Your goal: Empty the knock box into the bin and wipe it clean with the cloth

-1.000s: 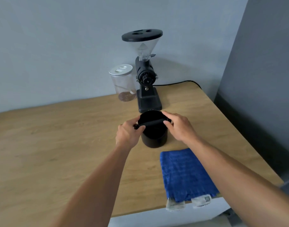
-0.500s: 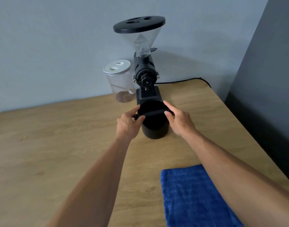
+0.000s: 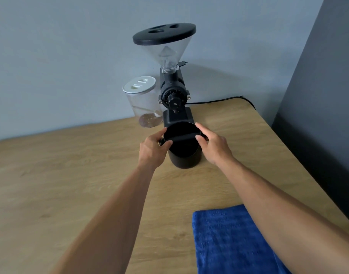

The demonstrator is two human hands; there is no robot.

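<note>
The black round knock box (image 3: 184, 155) stands on the wooden table (image 3: 70, 175), just in front of the coffee grinder. A black bar (image 3: 182, 139) crosses its open top. My left hand (image 3: 153, 150) grips the bar's left end at the rim. My right hand (image 3: 213, 146) holds the right side of the rim, thumb on the bar. A folded blue cloth (image 3: 233, 242) lies on the table near me at the right, partly under my right forearm. No bin is in view.
A black coffee grinder (image 3: 172, 95) with a clear hopper stands right behind the knock box. A clear jar (image 3: 144, 102) with a white lid sits to its left. A black cable (image 3: 219, 100) runs along the wall. The table's right edge meets a dark wall (image 3: 318, 115).
The camera has moved closer and tilted up, so the cloth sits lower in view. Both hands stay on the knock box's top, which remains on the table.
</note>
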